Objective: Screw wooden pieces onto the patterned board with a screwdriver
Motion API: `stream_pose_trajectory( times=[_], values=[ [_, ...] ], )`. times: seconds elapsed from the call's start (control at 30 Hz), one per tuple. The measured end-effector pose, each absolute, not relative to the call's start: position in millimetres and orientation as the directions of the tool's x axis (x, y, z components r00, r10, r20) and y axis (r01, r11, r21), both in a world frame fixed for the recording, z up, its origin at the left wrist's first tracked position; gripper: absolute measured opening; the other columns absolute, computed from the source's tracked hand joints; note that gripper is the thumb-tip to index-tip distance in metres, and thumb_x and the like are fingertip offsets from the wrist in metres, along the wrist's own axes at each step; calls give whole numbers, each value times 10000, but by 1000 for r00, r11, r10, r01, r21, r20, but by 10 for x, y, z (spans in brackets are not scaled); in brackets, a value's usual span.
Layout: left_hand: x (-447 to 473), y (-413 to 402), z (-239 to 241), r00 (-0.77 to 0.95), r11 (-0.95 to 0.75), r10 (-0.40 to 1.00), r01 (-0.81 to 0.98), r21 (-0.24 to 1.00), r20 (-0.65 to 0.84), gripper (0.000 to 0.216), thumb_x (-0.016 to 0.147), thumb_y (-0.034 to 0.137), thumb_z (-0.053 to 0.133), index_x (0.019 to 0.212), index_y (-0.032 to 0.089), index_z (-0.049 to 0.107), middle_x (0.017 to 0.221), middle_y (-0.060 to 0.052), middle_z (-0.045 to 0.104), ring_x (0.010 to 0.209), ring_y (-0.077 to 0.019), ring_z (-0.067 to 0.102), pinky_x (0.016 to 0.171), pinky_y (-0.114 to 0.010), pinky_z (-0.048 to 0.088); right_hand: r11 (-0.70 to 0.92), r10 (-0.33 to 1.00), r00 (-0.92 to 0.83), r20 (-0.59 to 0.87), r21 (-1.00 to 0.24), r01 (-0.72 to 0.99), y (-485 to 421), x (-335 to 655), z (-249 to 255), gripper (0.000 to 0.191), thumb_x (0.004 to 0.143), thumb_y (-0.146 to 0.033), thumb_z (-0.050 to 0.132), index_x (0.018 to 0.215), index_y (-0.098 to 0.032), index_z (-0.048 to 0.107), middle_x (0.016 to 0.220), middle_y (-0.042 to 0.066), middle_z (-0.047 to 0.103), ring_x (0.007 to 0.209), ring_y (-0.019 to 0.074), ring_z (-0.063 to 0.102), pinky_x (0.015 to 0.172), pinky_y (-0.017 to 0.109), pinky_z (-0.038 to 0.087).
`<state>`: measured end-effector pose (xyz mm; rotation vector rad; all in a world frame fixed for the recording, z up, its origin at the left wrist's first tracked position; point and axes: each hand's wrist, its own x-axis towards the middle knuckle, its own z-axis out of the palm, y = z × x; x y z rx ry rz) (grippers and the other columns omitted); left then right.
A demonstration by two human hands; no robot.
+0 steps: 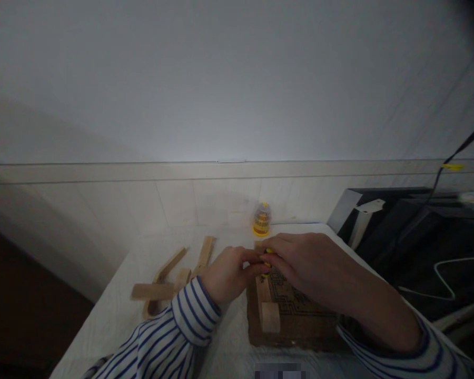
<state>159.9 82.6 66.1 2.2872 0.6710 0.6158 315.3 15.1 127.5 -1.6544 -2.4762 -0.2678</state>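
Observation:
My left hand and my right hand meet over the far end of a brown wooden box with a carved pattern on top. Both hands are closed in a pinch on a small yellow tool held between them; only a bit of it shows. A light wooden strip lies along the box's left side. Both sleeves are white with blue stripes.
Several loose wooden pieces lie on the white table to the left. A yellow-capped clear container stands by the tiled wall. A dark surface with a white cable lies right of the table.

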Motion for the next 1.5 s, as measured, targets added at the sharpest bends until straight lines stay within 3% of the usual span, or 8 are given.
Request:
stream_pose_trajectory(
  times=[0.13, 0.37, 0.57, 1.1, 1.5],
  values=[
    [1588, 841, 652, 758, -647, 604, 285, 708, 247, 190, 847, 264, 536, 908, 177, 693, 807, -28, 706, 729, -153, 622, 665, -227, 432, 356, 903, -367, 225, 88, 930, 168, 3133, 1249, 153, 857, -187, 458, 790, -181, 596, 730, 38, 658, 632, 178, 612, 531, 276, 375],
    [1608, 784, 695, 679, -660, 686, 430, 616, 262, 190, 813, 312, 549, 831, 189, 692, 770, -25, 698, 683, -162, 615, 611, -239, 430, 390, 885, -387, 259, 43, 920, 191, 3152, 1235, 166, 881, -239, 453, 858, -176, 605, 759, 40, 663, 710, 182, 623, 585, 280, 404],
    [1641, 738, 718, 590, -614, 763, 536, 580, 263, 207, 779, 340, 580, 755, 162, 681, 738, -45, 692, 657, -174, 612, 577, -252, 432, 386, 882, -385, 273, 51, 921, 196, 3137, 1229, 168, 882, -255, 450, 838, -179, 592, 751, 33, 657, 666, 178, 612, 542, 277, 379],
    [1621, 770, 685, 617, -611, 741, 455, 648, 266, 171, 780, 306, 602, 733, 167, 688, 700, -15, 696, 618, -146, 605, 559, -232, 409, 433, 881, -407, 240, -62, 899, 205, 3175, 1227, 176, 864, -171, 421, 834, -178, 595, 768, 32, 651, 704, 170, 609, 615, 282, 398],
    [1594, 803, 675, 683, -620, 688, 379, 687, 245, 178, 814, 306, 580, 826, 170, 694, 748, -28, 705, 666, -161, 616, 598, -241, 425, 413, 879, -403, 257, 15, 911, 200, 3173, 1238, 183, 885, -238, 434, 826, -181, 597, 741, 30, 659, 683, 172, 616, 577, 275, 384]
  ],
)
